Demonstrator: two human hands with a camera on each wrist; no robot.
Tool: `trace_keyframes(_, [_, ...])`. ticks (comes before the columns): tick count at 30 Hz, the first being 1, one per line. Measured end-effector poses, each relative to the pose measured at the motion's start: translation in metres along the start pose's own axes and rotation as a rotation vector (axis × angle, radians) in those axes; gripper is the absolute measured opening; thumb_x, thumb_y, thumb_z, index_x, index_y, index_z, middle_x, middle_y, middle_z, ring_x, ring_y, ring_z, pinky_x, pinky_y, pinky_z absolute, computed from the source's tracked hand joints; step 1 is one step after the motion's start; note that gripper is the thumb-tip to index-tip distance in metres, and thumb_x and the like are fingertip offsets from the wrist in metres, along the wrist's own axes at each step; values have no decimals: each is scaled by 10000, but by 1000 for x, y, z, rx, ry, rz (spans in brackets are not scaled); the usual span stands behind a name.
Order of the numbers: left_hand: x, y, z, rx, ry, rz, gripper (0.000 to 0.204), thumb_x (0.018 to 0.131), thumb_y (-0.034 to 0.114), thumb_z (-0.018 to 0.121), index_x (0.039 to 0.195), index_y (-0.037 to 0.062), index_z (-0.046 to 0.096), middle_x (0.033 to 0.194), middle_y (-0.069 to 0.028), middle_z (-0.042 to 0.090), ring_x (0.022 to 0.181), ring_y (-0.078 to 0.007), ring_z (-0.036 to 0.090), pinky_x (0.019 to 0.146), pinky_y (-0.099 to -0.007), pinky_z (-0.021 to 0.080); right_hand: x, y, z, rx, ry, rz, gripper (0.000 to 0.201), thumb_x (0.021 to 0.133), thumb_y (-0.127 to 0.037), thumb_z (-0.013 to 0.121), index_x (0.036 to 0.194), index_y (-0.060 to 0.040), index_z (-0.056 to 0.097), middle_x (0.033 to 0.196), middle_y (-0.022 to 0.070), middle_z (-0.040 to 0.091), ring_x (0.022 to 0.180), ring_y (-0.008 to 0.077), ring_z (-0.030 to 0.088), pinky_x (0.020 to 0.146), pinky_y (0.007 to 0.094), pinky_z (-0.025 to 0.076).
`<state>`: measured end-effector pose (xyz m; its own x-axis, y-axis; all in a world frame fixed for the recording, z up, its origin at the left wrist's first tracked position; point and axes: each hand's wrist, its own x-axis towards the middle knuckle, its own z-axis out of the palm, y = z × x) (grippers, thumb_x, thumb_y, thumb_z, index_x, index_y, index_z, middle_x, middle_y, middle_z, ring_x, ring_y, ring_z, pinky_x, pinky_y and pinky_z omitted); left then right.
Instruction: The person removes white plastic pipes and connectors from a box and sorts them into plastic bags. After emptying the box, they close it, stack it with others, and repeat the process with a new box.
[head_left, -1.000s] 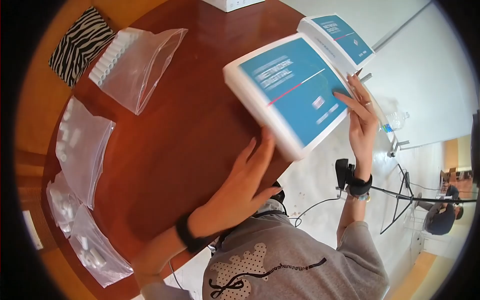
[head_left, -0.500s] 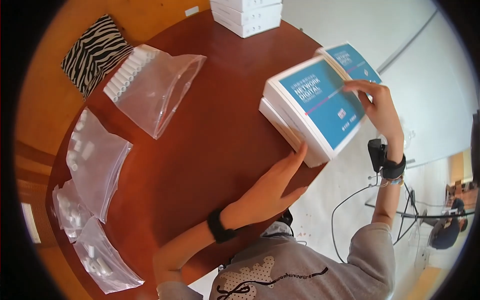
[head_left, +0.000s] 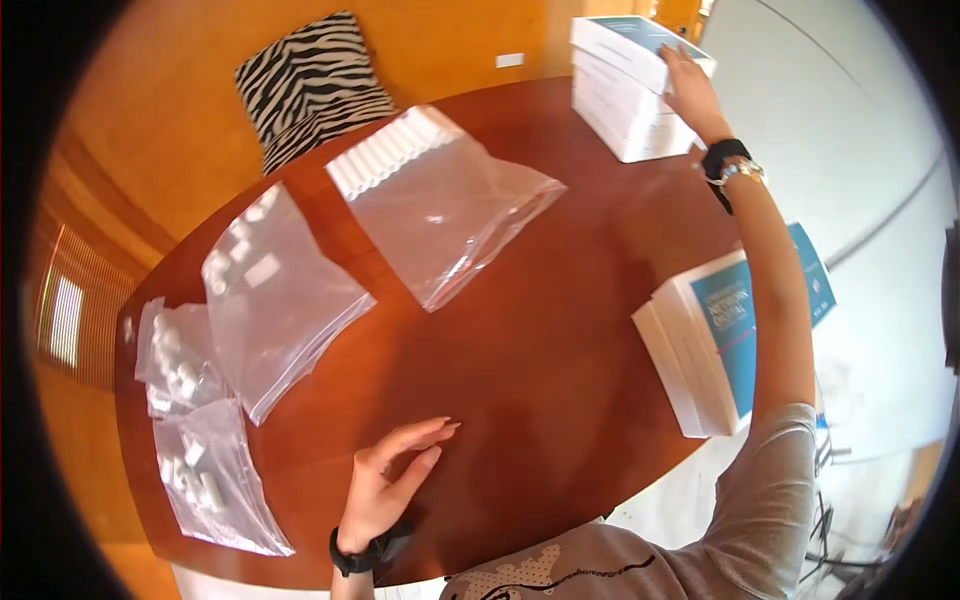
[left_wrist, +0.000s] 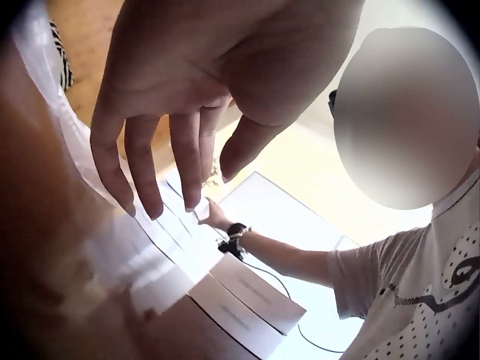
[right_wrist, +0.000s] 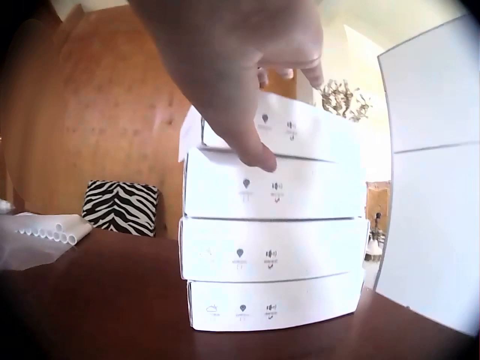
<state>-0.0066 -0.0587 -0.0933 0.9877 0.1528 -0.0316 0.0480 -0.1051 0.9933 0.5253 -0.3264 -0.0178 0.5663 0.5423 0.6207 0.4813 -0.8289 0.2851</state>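
Right fingers on a white box with a blue cover

We grip the top box (head_left: 618,50) with our right fingers (head_left: 684,76), the thumb against its front face and the others over its cover. That cover is blue with a white border; the sides are plain white, with faint print along one and small dark symbols on the front, beside a tiny red mark. Right under our right fingers the box crowns a stack (head_left: 606,105) on the counter (head_left: 530,380), sitting slightly out of line with those below. Our left fingers (head_left: 400,440) are released, loosely bent above the counter. Between them and our right forearm lies a lettered box (head_left: 722,300), its blue cover reading "NETWORK DIGITAL"; beyond our left fingers lie clear bags (head_left: 290,300) of white pieces
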Motion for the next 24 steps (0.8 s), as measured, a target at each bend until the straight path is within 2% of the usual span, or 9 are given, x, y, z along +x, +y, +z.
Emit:
trace_keyframes(7, [-11,11,-37,-89,161,47,312,894,-87,481,1195,-35,541,1132,-151,627,1119,-229,573,965,-325,429,-4,-55,-24,56,183,-259,697,687,-183,744,1295,-121,410,1270,79,526,1279,259,402,1081,482,254])
trace_keyframes(10, [-16,13,-44,-61,256,149,313,870,-58,545,1182,-30,547,1119,-155,633,1109,-235,579,948,-327,437,-5,-108,-70,269,240,-413,660,666,-164,742,1260,-99,461,1210,111,553,1154,286,501,967,402,401])
trace_keyframes(13, [-22,22,-45,313,461,310,345,828,-11,629,1165,-17,558,1109,-173,632,1118,-263,568,953,-347,432,-38,-176,-149,470,187,-488,671,672,-201,750,1266,-72,465,1293,83,530,1106,297,548,906,366,458])
trace_keyframes(15, [-30,21,-46,529,553,471,614,703,241,791,1215,30,527,1253,-198,530,1208,-328,477,1015,-450,371,-75,-222,-206,521,-27,-611,674,663,-260,746,1256,-74,483,1254,91,560,1087,298,562,885,343,469])
trace_keyframes(17, [-32,23,-35,603,685,671,773,628,393,839,1240,57,508,1332,-201,459,1258,-356,419,1050,-507,321,-106,-265,-244,789,-3,-910,455,689,-238,713,1085,-42,603,1124,142,622,1013,312,620,818,329,524])
trace_keyframes(18, [-37,24,-30,718,663,734,875,569,482,836,1258,66,492,1357,-196,427,1279,-365,387,1061,-533,291,-128,-286,-246,696,313,-1087,318,742,-182,663,1019,-32,625,1092,154,631,950,331,642,796,350,550])
trace_keyframes(20, [-42,35,-25,772,505,846,1003,516,614,803,1294,76,469,1379,-196,401,1316,-374,334,1078,-572,236,-160,-305,-251,781,264,-1322,386,794,-205,548,1094,33,592,1096,162,596,979,354,599,857,416,519])
trace_keyframes(23, [-55,47,-25,630,46,574,999,519,577,803,1315,75,470,1424,-214,346,1323,-404,315,1072,-586,225,-177,-326,-266,1010,88,-1334,414,725,-196,582,1062,43,606,971,147,612,942,301,584,882,418,498])
trace_keyframes(24, [-57,45,-25,600,31,555,981,515,536,816,1308,69,477,1424,-218,346,1316,-415,323,1066,-580,243,-172,-325,-269,1014,39,-1362,410,710,-189,585,1044,48,610,943,144,614,932,293,587,880,411,497])
